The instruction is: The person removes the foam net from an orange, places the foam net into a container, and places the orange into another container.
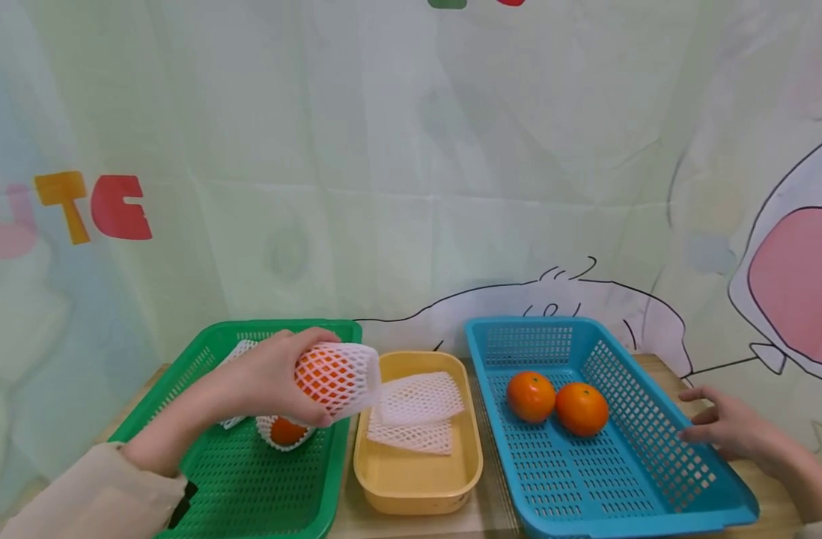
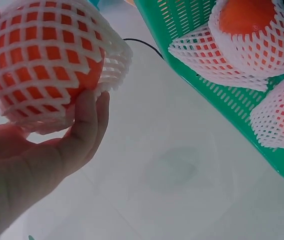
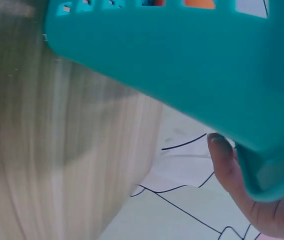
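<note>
My left hand (image 1: 269, 378) grips an orange in a white foam net (image 1: 333, 380), held up between the green basket (image 1: 256, 486) and the yellow tub (image 1: 421, 479). In the left wrist view the fingers and thumb curl round this netted orange (image 2: 41, 65), and the net's loose end sticks out beyond the fruit. At the right side of the blue basket (image 1: 552, 494), my right hand (image 1: 734, 430) has its fingers apart and loosely bent. The right wrist view shows a digit (image 3: 227, 167) right at the basket's rim (image 3: 269, 192). Two bare oranges (image 1: 531, 397) lie side by side inside the blue basket.
Netted oranges (image 2: 257, 45) lie in the green basket, partly hidden by my left arm in the head view. Flat white foam nets (image 1: 421, 400) lie in the yellow tub between the baskets. A printed cloth (image 1: 384, 187) hangs behind the wooden table (image 3: 71, 150).
</note>
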A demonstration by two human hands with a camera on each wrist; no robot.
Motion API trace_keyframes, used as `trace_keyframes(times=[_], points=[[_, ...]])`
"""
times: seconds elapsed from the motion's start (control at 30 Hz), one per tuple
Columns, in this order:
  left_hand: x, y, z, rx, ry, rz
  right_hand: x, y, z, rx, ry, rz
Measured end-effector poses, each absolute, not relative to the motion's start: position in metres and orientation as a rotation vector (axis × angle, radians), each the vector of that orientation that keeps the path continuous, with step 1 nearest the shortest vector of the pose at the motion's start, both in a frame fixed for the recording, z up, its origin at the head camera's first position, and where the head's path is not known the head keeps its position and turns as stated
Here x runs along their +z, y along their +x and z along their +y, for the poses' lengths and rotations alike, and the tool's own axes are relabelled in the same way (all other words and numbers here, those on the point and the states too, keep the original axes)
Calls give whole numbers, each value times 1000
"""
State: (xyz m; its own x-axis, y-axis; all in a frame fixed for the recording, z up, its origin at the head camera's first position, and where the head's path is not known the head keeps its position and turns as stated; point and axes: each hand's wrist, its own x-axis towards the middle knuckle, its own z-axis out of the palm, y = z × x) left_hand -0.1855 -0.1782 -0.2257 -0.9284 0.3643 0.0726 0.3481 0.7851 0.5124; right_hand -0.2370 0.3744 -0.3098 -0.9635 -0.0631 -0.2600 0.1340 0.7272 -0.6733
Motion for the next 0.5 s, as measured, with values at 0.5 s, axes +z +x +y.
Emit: trace_keyframes(times=[0.5], points=[[-226,-187,-168,871,586,2922,-282,-238,359,-897,-135,2934]])
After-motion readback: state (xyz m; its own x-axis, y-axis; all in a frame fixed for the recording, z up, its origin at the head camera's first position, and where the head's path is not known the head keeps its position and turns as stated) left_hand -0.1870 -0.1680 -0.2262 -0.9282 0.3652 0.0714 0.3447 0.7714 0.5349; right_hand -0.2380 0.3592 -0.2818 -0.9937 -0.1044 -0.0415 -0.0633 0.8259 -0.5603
